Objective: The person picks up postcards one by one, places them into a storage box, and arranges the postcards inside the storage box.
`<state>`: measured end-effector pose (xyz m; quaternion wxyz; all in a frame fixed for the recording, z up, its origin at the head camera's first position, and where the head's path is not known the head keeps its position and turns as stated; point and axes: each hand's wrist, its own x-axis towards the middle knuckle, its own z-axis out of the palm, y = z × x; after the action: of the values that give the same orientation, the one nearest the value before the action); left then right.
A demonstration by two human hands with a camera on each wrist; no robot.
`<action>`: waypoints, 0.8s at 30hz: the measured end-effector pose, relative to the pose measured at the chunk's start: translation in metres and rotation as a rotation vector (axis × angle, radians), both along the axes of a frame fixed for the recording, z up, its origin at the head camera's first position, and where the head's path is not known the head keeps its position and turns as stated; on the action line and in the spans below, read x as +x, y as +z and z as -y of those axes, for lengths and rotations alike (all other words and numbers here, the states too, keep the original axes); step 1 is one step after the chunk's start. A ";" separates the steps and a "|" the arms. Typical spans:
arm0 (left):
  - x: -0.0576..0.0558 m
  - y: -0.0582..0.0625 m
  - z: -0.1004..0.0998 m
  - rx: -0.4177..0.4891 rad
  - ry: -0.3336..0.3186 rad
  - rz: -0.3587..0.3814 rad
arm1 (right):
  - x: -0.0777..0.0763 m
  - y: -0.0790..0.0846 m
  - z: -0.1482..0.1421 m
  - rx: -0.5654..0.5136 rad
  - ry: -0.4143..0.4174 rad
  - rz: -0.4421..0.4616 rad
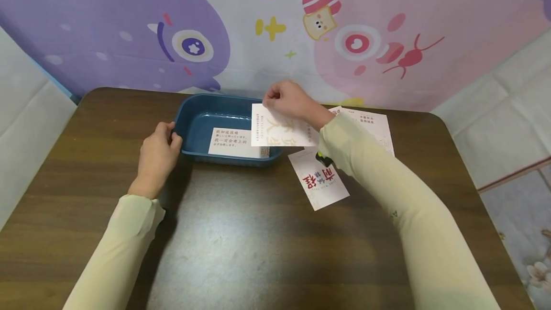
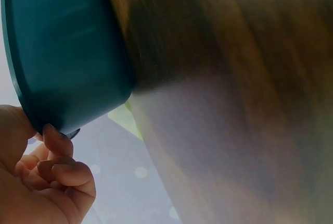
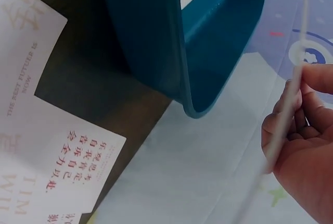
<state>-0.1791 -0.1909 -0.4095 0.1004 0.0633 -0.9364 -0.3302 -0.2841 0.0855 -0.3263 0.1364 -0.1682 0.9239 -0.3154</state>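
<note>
A blue plastic basin (image 1: 228, 159) stands at the back of the wooden table, with a printed card (image 1: 232, 142) lying inside it. My left hand (image 1: 157, 157) pinches the basin's left rim between thumb and fingers; the left wrist view shows this grip on the rim (image 2: 31, 120). Over the basin's right end, my right hand (image 1: 292, 102) pinches a white card (image 1: 280, 130) with gold lettering by its upper edge. In the right wrist view that card (image 3: 286, 109) appears edge-on between thumb and fingers.
Several printed cards (image 1: 374, 126) lie to the right of the basin, partly hidden by the right sleeve. One card (image 1: 318, 190) with red lettering sits nearer the front. Behind the table hangs a cartoon-printed cloth (image 1: 267, 71).
</note>
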 end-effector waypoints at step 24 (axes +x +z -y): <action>0.000 -0.001 0.000 0.006 0.012 -0.058 | -0.004 -0.010 0.024 -0.038 0.037 -0.014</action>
<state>-0.1789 -0.1908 -0.4105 0.1294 0.0595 -0.9317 -0.3342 -0.2882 0.0616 -0.3358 0.1327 -0.1897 0.9155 -0.3290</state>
